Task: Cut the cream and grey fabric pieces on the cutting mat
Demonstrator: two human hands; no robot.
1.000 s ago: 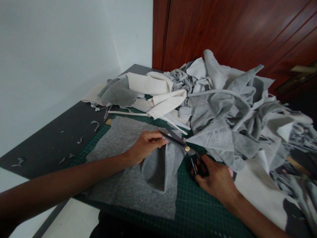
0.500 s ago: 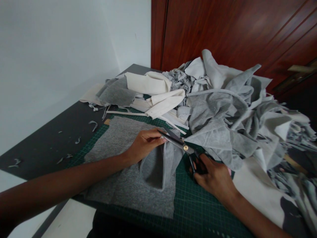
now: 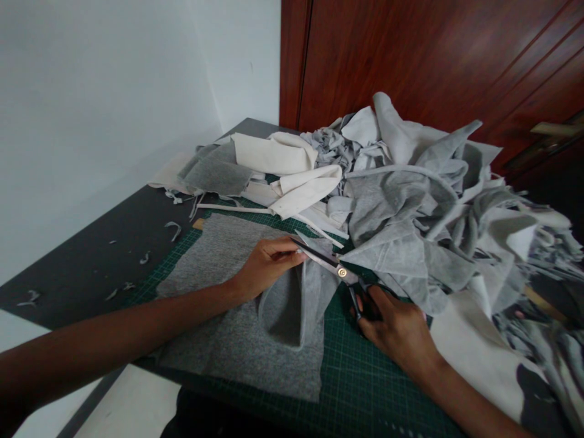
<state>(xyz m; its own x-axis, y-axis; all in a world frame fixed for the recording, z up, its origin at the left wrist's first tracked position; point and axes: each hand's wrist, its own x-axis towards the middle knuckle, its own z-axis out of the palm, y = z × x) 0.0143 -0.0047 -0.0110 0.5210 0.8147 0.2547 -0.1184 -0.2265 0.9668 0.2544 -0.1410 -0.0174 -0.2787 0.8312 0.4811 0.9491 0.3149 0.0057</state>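
Note:
Between its thumb and fingers, my left hand [image 3: 269, 264] pinches the top edge of a grey fabric piece [image 3: 312, 304], which hangs folded into a loop. My right hand [image 3: 396, 325] is wrapped round the black handles of a pair of scissors [image 3: 342, 272]. The blades point left and lie at the fabric's top edge, their tips right beside my left fingertips. They look slightly parted at the tips. Under the left hand a larger grey fabric sheet [image 3: 237, 359] lies flat on the green cutting mat [image 3: 360, 377].
A big heap of grey fabric scraps [image 3: 401, 207] covers the back and right of the table. Cream fabric pieces [image 3: 274, 155] lie at the back. Small cut bits [image 3: 173, 230] are scattered on the dark tabletop [image 3: 91, 267] at left. Behind stands a reddish wooden door [image 3: 410, 61].
The scissor blades have parted slightly, a second blade tip now showing above the first. Both hands stay in nearly the same place, and the fabric has barely shifted.

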